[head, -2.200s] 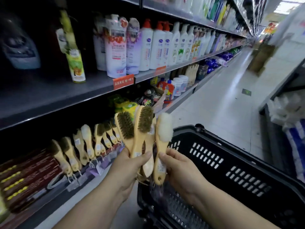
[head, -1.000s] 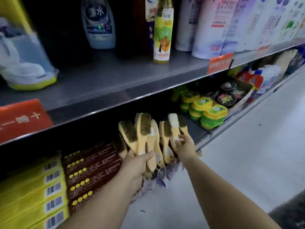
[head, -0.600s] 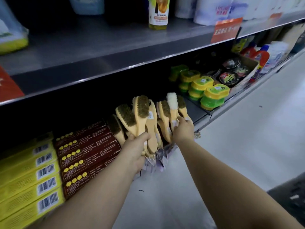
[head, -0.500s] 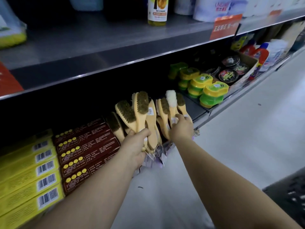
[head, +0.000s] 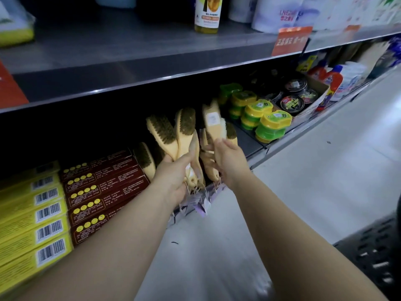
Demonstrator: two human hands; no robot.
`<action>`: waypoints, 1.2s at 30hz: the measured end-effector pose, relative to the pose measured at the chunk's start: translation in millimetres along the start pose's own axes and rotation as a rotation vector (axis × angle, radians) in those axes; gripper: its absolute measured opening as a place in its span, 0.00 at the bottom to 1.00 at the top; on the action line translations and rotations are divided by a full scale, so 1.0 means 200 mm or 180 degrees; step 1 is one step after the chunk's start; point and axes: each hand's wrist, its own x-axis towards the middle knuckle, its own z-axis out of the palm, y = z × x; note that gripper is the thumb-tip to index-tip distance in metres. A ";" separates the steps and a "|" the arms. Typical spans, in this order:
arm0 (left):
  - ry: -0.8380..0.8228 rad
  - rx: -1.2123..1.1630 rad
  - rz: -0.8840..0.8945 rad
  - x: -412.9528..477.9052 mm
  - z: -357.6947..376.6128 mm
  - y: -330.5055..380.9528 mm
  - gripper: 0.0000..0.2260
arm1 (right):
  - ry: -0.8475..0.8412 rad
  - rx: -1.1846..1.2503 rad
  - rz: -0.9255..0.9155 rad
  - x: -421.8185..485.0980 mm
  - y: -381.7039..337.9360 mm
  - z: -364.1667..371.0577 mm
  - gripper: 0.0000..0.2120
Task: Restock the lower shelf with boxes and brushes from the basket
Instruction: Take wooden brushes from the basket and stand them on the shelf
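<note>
along lower shelf (head: 249, 145), brushes (head: 161, 133), pale floor (head: 314, 181)

Above and right of the right hand (head: 227, 159), an orange shelf-edge sign (head: 291, 41) began 正品保证 in white. Higher still, a white refill pouch (head: 282, 14) showed purple letters "LNE". Left of the left hand (head: 173, 177), yellow cardboard boxes (head: 43, 213) bore barcodes. The white sticker (head: 212, 118) on the pale wooden brush (head: 213, 132) held by the right hand, and the paper tags (head: 201, 205) below the left hand's dark-bristled wooden brushes (head: 161, 131), were unreadable.
</note>
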 end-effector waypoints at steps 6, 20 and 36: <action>0.0094 0.0078 -0.0100 0.01 -0.04 -0.02 0.20 | 0.1030 -0.0501 -0.0036 0.21 0.02 -0.24 0.14; -0.0093 0.0492 -0.0265 0.00 0.00 -0.03 0.03 | 0.0728 -0.2546 -0.0048 0.40 0.15 -0.28 0.19; 0.0000 -0.0092 0.0159 0.01 0.05 -0.05 0.11 | -0.0769 -0.0939 0.0092 -0.01 -0.05 0.07 0.12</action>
